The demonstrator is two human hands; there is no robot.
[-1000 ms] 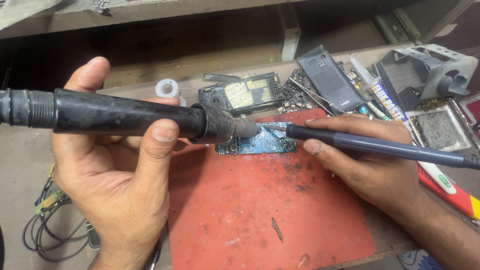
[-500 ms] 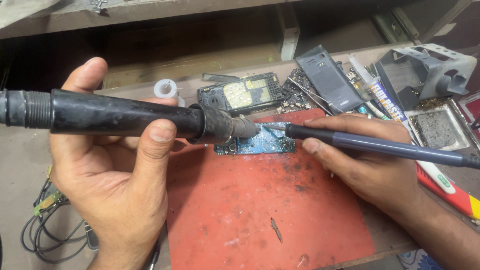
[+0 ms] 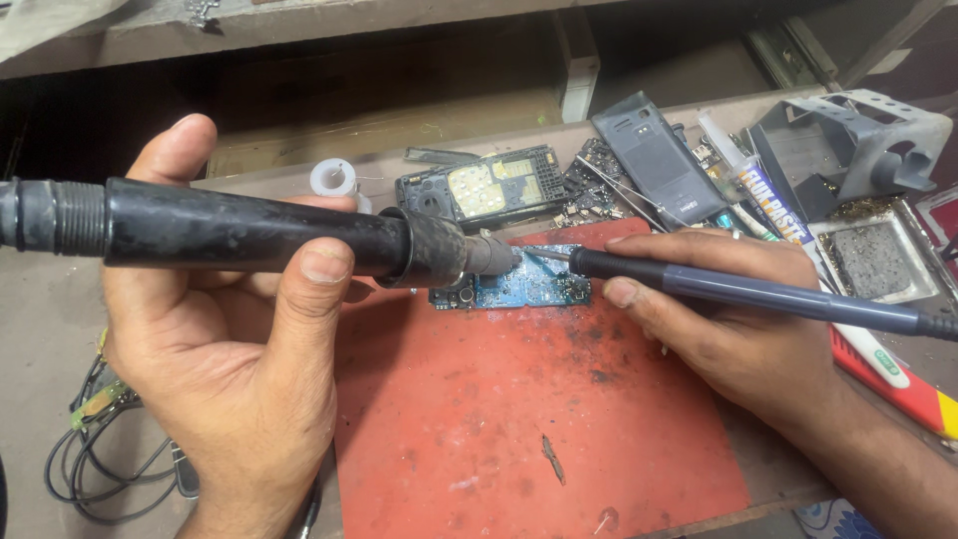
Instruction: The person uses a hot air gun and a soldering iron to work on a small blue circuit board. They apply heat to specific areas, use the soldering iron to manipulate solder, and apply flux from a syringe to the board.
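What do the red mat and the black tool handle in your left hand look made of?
Red mat: likely silicone or rubber, matte, with scorch marks and dark stains. Black tool handle: looks like hard plastic, slightly glossy, with moulded threads at its rear end; left hand grips it.

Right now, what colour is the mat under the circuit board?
Red mat, with dark smudges; circuit board is blue. Head view.

Hot-air tool: matt black plastic barrel, scuffed, with a dull grey metal nozzle. Soldering iron: smooth satin dark plastic handle. Circuit board: glossy blue laminate. Mat: matt red rubber, scorched and stained. Surface: rough, dusty grey.
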